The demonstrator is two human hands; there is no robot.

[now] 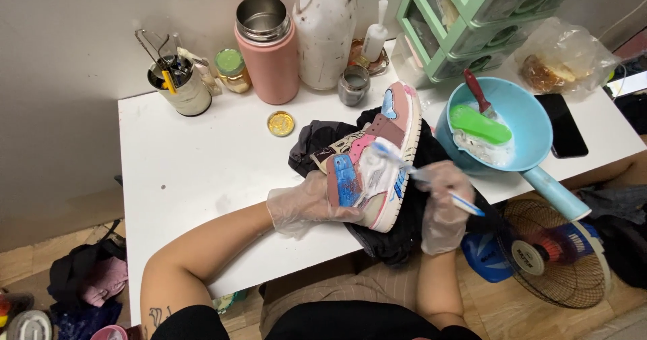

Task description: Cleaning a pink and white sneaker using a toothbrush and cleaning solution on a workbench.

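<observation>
On dark cloth [397, 235], sneaker [377, 155] lies toe pointing away.

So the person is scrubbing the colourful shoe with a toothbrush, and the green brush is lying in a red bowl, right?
Almost. The bowl is light blue, not red. The head view shows the green brush lying inside it, on the foam. The rest is right: the right hand holds a toothbrush against the colourful shoe, and the left hand steadies the shoe.

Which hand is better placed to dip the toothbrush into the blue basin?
Probably the right hand: it already holds the toothbrush, and the basin lies on its side. The left hand steadies the shoe.
</observation>
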